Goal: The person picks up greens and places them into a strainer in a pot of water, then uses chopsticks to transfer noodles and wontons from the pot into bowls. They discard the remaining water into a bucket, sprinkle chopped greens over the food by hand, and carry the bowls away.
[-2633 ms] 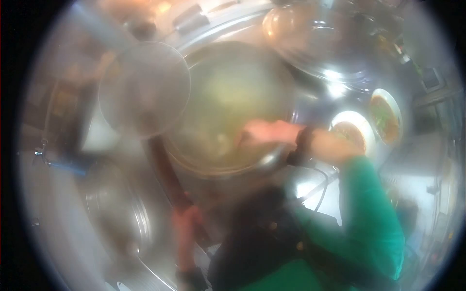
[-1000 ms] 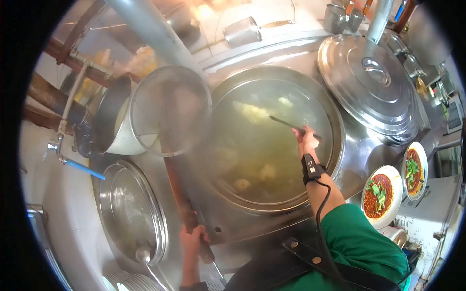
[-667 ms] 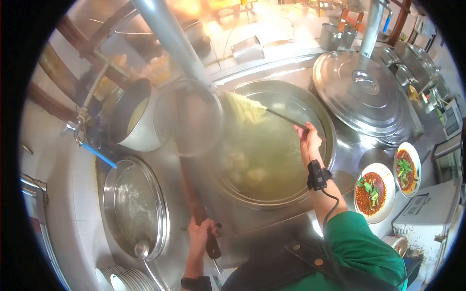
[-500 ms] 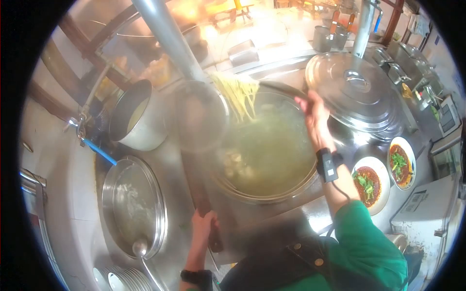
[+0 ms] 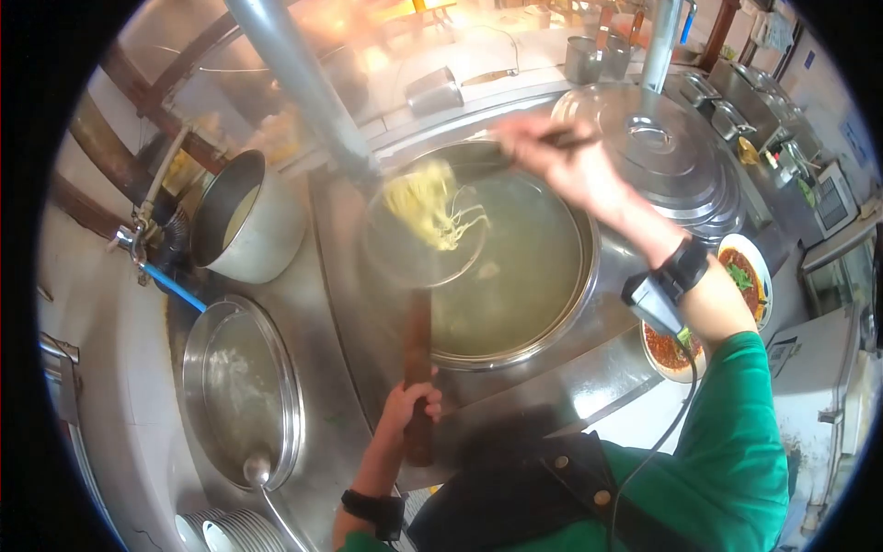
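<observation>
My left hand (image 5: 411, 411) is wrapped round the wooden handle (image 5: 418, 368) of a round strainer (image 5: 391, 250), held over the left part of a big pot (image 5: 593, 276) of cloudy, pale green liquid. Yellow noodles (image 5: 428, 207) lie bunched in the strainer, with a few strands hanging towards its right side. Above the pot's far rim, my right hand (image 5: 552, 161) is closed on what look like long dark chopsticks (image 5: 570, 137). Motion blur smears their tips near the noodles.
Two bowls of red sauce with greens, a nearer bowl (image 5: 670, 354) and a farther bowl (image 5: 743, 276), stand right. Stacked lids (image 5: 681, 156) lie behind them. Left are a deep pot (image 5: 267, 230), a water basin (image 5: 294, 396) with a ladle (image 5: 258, 471), and stacked plates (image 5: 244, 534).
The strainer has swung right, over the pot. The noodles, earlier hanging beyond it, are now in it. My right hand has moved left and up, and its wrist has turned.
</observation>
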Demonstrator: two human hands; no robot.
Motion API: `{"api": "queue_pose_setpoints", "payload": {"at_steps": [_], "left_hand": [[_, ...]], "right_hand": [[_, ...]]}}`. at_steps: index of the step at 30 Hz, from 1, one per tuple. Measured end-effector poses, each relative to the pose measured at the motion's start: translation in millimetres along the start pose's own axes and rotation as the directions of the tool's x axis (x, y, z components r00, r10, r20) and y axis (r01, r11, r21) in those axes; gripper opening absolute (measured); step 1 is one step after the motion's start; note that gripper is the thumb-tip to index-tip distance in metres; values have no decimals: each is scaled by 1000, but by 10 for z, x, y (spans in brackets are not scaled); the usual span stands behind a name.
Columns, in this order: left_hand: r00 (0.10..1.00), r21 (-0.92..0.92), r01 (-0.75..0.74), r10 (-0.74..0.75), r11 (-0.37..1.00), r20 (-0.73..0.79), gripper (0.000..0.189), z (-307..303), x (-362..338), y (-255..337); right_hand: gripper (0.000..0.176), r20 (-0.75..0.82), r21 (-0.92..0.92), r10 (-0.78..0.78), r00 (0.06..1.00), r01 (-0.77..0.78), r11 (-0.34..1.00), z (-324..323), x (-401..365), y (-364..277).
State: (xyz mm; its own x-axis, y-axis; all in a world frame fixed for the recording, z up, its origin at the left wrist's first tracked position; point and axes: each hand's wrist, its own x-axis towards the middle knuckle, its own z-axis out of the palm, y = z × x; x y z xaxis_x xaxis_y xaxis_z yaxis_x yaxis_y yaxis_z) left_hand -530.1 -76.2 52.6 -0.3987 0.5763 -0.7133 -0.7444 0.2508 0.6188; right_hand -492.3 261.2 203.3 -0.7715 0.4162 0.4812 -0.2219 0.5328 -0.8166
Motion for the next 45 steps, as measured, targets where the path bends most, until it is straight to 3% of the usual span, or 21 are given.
{"api": "queue_pose_setpoints", "payload": {"at_steps": [2,5,8,10,12,14,17,19,21,23,25,26,27,28,29,31,32,35,36,38,45], "left_hand": [[994,-110,14,-3,994,106,37,-44,33,22],[994,-64,-18,24,998,107,38,-147,47,-22],[998,-164,-28,36,986,51,39,-110,-49,84],[998,-169,-55,59,984,20,39,-120,-10,147],[996,-172,-89,88,981,-9,40,-58,12,238],[985,-199,-158,141,967,-98,41,69,-6,378],[981,-181,-158,133,971,-143,43,43,10,443],[978,-137,-151,127,979,-165,45,-2,8,454],[975,-102,-137,116,985,-188,46,-84,5,420],[971,-119,-138,111,983,-210,49,-178,22,373],[970,-117,-142,114,983,-216,50,-206,25,367],[968,-111,-148,121,983,-220,52,-215,21,368],[967,-112,-151,123,982,-225,52,-218,13,371],[967,-115,-155,127,981,-220,51,-216,-1,377],[968,-115,-159,131,981,-215,51,-222,-23,379],[964,-127,-162,130,979,-231,50,-264,-65,358],[964,-142,-161,124,977,-237,49,-273,-95,344],[952,-131,-181,140,975,-273,47,-236,-213,352],[950,-131,-190,149,973,-276,47,-245,-247,336],[943,-96,-204,170,974,-286,47,-273,-299,283],[939,-63,-232,207,971,-275,47,-313,-471,143]], "right_hand": [[18,105,-92,137,985,-128,988,-51,-156,101],[20,-21,-84,219,975,-220,972,-459,-202,48],[20,63,-138,359,931,-348,927,-672,-291,44],[22,282,-130,374,883,-351,927,-493,-434,125],[20,527,-30,258,810,-285,958,-65,-681,475],[18,764,-220,279,582,-172,960,348,-850,751],[16,835,-157,183,519,-94,983,789,-1112,1443],[19,820,-275,224,527,20,961,801,-1079,1810],[22,777,-311,256,575,-3,950,644,-799,1878],[21,720,-440,219,659,189,878,530,-558,2069],[21,440,-357,104,892,68,932,550,-436,2404],[21,444,-354,102,890,70,933,612,-367,2514],[22,190,-171,313,931,-283,944,693,-303,2623],[23,-18,103,553,833,-548,830,763,-264,2686],[23,-13,109,550,835,-546,831,823,-275,2724],[29,-84,478,718,691,-604,638,965,-331,2764],[29,-76,482,715,695,-602,636,1034,-400,2833],[19,-270,752,891,366,-497,432,1176,-637,2886],[19,-267,754,888,374,-494,434,1196,-724,2847],[17,-274,883,927,254,-315,348,1195,-918,2820],[14,-183,958,961,208,-182,222,901,-1071,2652]]}}
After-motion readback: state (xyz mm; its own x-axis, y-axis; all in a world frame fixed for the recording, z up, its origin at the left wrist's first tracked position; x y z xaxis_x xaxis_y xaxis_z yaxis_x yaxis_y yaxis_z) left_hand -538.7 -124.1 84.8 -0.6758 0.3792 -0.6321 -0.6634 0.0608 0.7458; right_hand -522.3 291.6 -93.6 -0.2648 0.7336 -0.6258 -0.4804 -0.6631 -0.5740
